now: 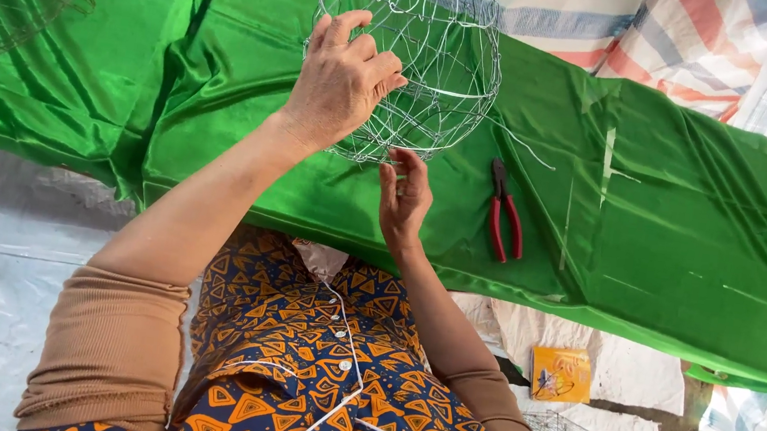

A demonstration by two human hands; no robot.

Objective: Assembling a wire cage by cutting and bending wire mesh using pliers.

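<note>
Silvery wire formed a round frame [421, 56] on the green satin cloth [671, 229]; the left hand [341, 81] gripped its rim, the right hand [403, 198] pinched a strand at the lower edge. It looked light, springy and easily bent, best held by the hoops. Red-handled pliers [505, 212] lay just beside it.

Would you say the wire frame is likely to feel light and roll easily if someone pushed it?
Probably light: the wire frame is thin open mesh, mostly air. Its rounded shape may roll on the smooth green cloth. It likely flexes somewhat, though the left hand steadies it.
</note>
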